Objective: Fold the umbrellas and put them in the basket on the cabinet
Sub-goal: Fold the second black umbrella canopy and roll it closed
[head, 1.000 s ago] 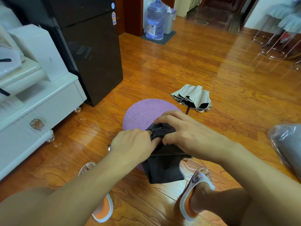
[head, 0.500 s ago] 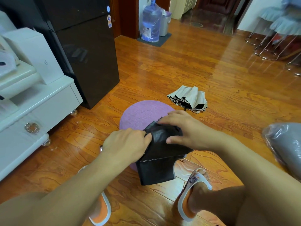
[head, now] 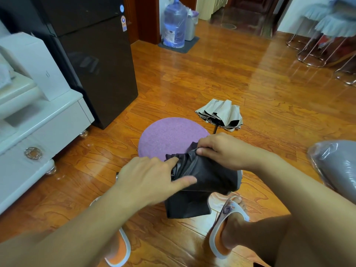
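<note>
- Head view: we see both hands working on a black umbrella (head: 204, 176) held low over the wooden floor (head: 250, 89), just in front of a round purple mat (head: 165, 137).
- Left hand (head: 152, 178): fingers fairly straight, index finger extended and lying across the black canopy fabric, the other fingers tucked against the umbrella's left end. It presses on the fabric; we cannot tell if anything is pinched under the palm.
- Right hand (head: 225, 149): fingers curled, thumb and fingertips pinching a bunched fold of the black fabric at the top of the umbrella.
- The black umbrella is partly collapsed; a loose flap of canopy hangs down between the two feet.
- Feet wear orange-and-white slippers: left slipper (head: 117, 251), right slipper (head: 225, 232), both flat on the floor.
- Second umbrella (head: 221, 114), beige outside with black lining, lies collapsed but unrolled on the floor beyond the mat, well apart from the hands.
- White cabinet (head: 38, 128) at left, with a white box (head: 38, 64) on top; the basket is not identifiable here.
- Black fridge (head: 92, 60) stands beside the cabinet.
- Water jug (head: 174, 26) stands on a grey mat far back.
- Grey plastic-wrapped bundle (head: 337, 166) at right edge.
</note>
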Available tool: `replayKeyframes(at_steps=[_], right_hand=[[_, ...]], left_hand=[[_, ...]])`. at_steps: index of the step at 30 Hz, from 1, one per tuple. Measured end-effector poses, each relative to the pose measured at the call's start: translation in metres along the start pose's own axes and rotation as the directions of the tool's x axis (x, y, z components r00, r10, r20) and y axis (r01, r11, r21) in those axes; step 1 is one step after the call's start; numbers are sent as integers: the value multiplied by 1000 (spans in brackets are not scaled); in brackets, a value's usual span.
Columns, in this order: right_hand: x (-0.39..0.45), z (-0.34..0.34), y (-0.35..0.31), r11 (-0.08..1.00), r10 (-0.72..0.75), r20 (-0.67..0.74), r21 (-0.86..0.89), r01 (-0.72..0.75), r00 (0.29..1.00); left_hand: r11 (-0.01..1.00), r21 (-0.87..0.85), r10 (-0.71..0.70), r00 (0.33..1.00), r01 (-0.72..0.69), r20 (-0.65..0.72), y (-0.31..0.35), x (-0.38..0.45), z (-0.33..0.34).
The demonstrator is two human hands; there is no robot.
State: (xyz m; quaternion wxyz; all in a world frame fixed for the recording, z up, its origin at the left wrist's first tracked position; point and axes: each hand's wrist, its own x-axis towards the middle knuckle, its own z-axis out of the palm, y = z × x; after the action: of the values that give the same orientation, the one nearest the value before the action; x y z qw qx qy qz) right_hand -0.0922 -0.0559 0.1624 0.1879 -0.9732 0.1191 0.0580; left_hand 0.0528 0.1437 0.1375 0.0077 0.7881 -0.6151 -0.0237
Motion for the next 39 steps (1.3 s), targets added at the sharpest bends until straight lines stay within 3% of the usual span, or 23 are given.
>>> replayKeyframes(at_steps=[5,10,15,18,23,26,30,39], right_hand=[[-1,2,-4,998,8,39,63,-10,999],[-2,6,-15,920,15,122,386,-62,992],[-1,7,-15,892,15,130,446,-72,991],[-4,3,-18,871,-77,123,492,7,989],[-4,11,-31,958,-153,145,264,111,977],[-3,10,-35,982,-130,173,160,103,976],[-3,8,-40,972,-146,241,215,94,960],[-4,14,-41,989,-145,318,64,131,937]], left_hand=[[996,70,57,997,-54,-44,2,-1,0],[986,139,99,995,-94,-27,2,-4,1],[983,149,118,991,-109,-57,-1,-6,10],[984,144,116,992,-108,-54,-2,-7,10],[977,173,140,987,-125,-78,4,-8,5],[964,203,202,969,-172,-139,7,-8,9],[952,204,237,971,-227,-28,5,-3,14],[941,251,268,954,-229,-131,7,-8,19]])
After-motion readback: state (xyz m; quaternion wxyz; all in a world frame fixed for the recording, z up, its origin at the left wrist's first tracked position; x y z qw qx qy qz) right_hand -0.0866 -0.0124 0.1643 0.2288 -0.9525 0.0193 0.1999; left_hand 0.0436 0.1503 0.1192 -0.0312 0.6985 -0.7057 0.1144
